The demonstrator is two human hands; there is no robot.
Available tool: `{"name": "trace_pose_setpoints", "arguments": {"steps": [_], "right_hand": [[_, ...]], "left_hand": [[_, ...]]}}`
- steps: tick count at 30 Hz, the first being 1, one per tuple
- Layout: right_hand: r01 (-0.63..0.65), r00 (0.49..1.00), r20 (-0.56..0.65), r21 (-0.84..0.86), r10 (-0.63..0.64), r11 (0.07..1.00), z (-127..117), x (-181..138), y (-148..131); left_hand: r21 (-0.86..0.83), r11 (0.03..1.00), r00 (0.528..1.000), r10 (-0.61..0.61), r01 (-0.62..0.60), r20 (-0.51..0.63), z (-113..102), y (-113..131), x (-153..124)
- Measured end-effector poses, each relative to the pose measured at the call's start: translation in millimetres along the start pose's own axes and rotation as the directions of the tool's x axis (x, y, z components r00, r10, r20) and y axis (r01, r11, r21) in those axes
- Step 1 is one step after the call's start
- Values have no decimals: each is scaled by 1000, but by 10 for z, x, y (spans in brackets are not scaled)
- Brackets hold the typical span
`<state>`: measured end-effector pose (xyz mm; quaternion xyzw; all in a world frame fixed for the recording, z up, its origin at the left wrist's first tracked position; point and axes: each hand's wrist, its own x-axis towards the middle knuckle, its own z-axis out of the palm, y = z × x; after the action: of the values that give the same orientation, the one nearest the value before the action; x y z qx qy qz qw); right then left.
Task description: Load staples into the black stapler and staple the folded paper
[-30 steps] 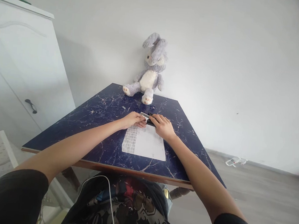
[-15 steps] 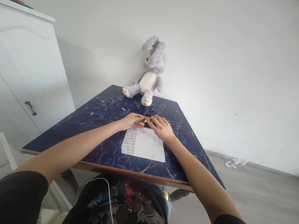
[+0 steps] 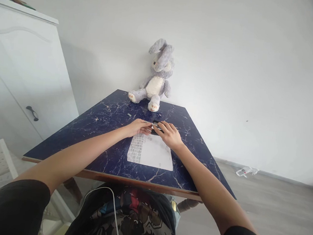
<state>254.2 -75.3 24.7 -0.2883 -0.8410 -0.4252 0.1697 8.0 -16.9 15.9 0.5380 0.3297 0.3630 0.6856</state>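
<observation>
My left hand (image 3: 139, 127) is closed in a pinch on a thin pale strip (image 3: 147, 122), held just above the table. My right hand (image 3: 168, 134) curls over a small black object (image 3: 155, 123) that meets the strip. Its fingers hide most of it, and I cannot make out its kind. Below both hands a white sheet (image 3: 156, 153) lies flat, with rows of small grey printed blocks along its left side. The sheet's far edge is partly covered by the hands and the black object.
The blue marbled table (image 3: 94, 134) has a brown front edge. A grey plush rabbit (image 3: 155, 86) sits at its far end against the wall. To the left stands a white cabinet (image 3: 26, 66); a clear plastic item (image 3: 246, 172) lies on the floor at right. A white cable (image 3: 114, 205) hangs before my shirt.
Almost nothing differs. Both hands keep their place above the far edge of the sheet, and the view has shifted very slightly.
</observation>
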Motion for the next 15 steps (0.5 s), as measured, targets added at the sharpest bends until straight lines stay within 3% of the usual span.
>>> {"name": "trace_pose_setpoints", "arguments": {"steps": [15], "right_hand": [[-6, 1000, 4, 20, 6, 1000, -7, 4, 5]], "left_hand": [[-17, 1000, 1000, -10, 10, 15, -13, -16, 9]]}}
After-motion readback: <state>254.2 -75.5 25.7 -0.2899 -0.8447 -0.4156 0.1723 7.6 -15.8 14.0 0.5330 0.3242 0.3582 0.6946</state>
